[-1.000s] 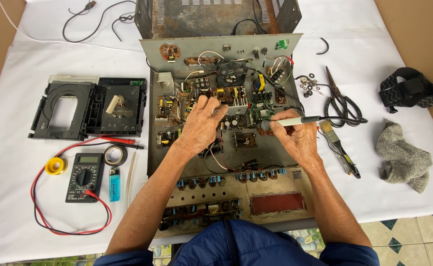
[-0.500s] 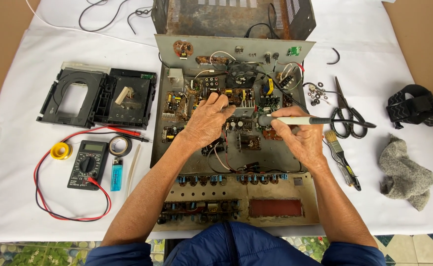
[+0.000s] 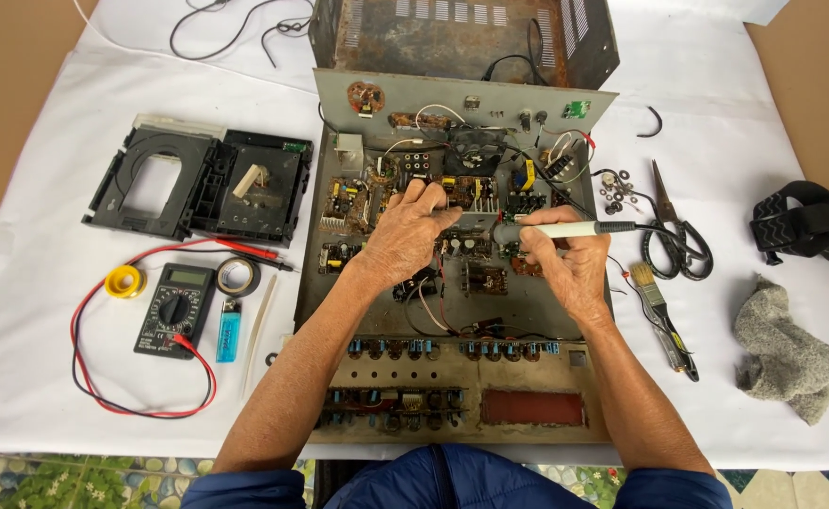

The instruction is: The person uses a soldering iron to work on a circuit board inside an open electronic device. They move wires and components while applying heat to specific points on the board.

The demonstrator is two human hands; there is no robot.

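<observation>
We see soldering iron (image 3: 565,229): slim white handle, darker tip end, lying near horizontal over chassis middle, tip pointing left toward small boards, black cord trailing right off handle end. We note it sits in fingers of right hand (image 3: 570,269). We see open amplifier chassis (image 3: 339,283): grey metal tray, flat on white sheet, packed with circuit boards, wires, row of blue knobbed parts along near edge, reddish panel at near right. Left hand (image 3: 405,236) rests on central boards.
</observation>
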